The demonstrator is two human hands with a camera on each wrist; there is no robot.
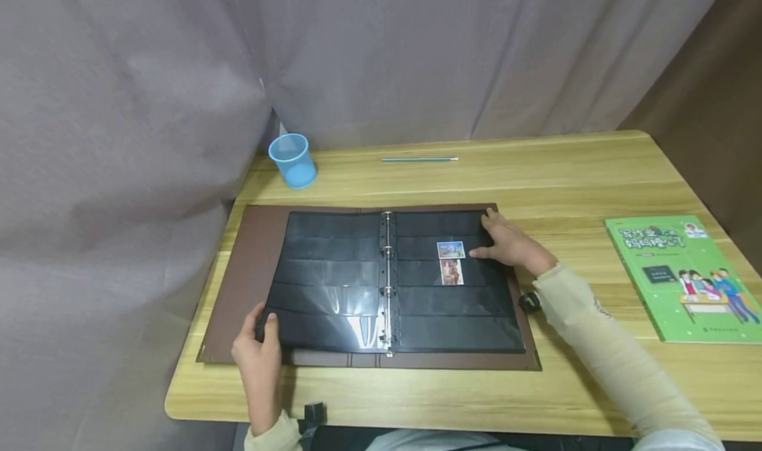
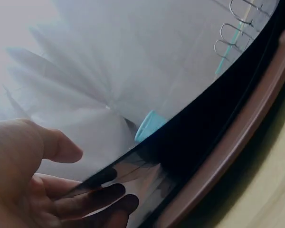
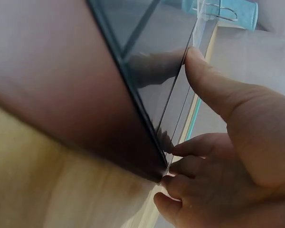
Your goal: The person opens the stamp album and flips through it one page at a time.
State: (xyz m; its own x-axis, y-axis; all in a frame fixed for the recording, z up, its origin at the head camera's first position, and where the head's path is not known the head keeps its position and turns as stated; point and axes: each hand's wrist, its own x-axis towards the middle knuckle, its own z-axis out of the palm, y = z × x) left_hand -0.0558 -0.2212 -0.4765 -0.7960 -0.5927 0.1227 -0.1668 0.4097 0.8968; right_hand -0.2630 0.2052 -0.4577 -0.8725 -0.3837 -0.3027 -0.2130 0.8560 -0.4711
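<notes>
A brown ring-bound stamp album (image 1: 238, 276) lies spread on the table, with black pocketed pages on both sides of its metal rings (image 1: 388, 272). Two small stamps, a bluish one (image 1: 450, 250) and a brownish one (image 1: 451, 272), sit one above the other on the right page (image 1: 458, 335). At the left page's lower outer corner is my left hand (image 1: 258, 355); its fingers reach behind the page edge, while the thumb (image 2: 61, 148) stands off the page. My right hand (image 1: 512, 243) rests at the right page's upper outer edge, thumb (image 3: 204, 73) touching the page near the stamps.
A blue cup (image 1: 294, 163) stands at the table's back left, and a pencil (image 1: 419, 159) lies along the back. On the right lies a green book (image 1: 673, 272) with cartoon figures. A grey curtain (image 1: 381, 61) hangs behind the table (image 1: 536, 173).
</notes>
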